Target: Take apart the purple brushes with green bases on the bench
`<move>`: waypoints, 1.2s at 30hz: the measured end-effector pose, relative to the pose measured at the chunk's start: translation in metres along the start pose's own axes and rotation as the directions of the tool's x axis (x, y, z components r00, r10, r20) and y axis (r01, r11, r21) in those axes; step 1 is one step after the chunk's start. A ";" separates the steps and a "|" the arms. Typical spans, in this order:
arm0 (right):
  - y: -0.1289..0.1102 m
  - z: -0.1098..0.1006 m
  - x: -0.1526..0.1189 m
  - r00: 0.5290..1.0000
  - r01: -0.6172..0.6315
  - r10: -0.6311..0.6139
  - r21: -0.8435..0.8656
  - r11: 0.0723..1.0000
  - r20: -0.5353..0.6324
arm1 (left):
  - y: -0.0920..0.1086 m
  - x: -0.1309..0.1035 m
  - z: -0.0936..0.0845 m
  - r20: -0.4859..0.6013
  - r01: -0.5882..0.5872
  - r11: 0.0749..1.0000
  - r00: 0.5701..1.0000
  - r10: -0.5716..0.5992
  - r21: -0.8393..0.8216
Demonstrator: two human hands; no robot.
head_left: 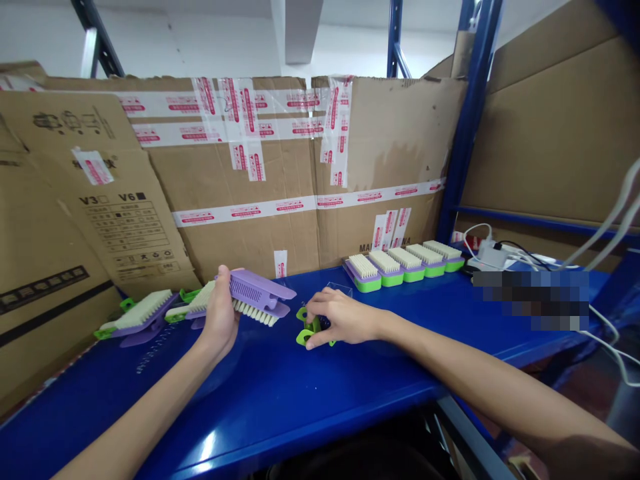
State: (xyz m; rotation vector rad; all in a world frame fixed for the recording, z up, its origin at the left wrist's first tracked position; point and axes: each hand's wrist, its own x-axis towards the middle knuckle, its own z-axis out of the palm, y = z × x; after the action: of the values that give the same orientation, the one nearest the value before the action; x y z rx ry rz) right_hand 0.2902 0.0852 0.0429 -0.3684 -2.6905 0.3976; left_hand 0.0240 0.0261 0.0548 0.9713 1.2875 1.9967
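Note:
My left hand (pixel 221 308) is closed around a purple scrub brush (pixel 257 293), lifted above the blue shelf with its cream bristles facing down. To the right, my right hand (pixel 340 315) grips a bright green plastic piece (pixel 303 335) at the shelf surface; the fingers cover much of it. Behind my left hand, a second brush (pixel 200 300) with green and purple parts lies bristles up, partly hidden. Farther left rests another green and purple brush (pixel 145 312), also bristles up.
A row of several green and purple brushes (pixel 391 267) stands bristles up at the back right. Taped cardboard (pixel 260 240) walls the back of the blue shelf (pixel 270 407). White cables and a charger (pixel 489 253) lie at the right, beside a blue upright (pixel 463 140).

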 end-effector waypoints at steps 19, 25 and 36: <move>0.004 0.005 -0.004 0.994 -0.058 0.066 -0.093 0.994 0.082 | 0.002 -0.006 0.003 0.073 -0.016 0.985 0.997 0.004 0.169; 0.001 0.005 -0.004 0.994 -0.082 0.089 -0.105 0.991 0.067 | 0.011 -0.005 0.002 0.055 -0.079 0.977 0.996 0.069 0.201; -0.006 0.001 -0.005 0.998 -0.052 0.049 -0.098 0.994 -0.033 | 0.010 -0.008 -0.001 0.225 -0.375 0.815 0.926 0.304 0.442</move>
State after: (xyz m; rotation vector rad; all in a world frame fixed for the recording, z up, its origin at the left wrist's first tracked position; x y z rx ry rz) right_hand 0.2926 0.0777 0.0421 -0.4683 -2.6817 0.2713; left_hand 0.0273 0.0155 0.0619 1.6561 1.6599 1.8372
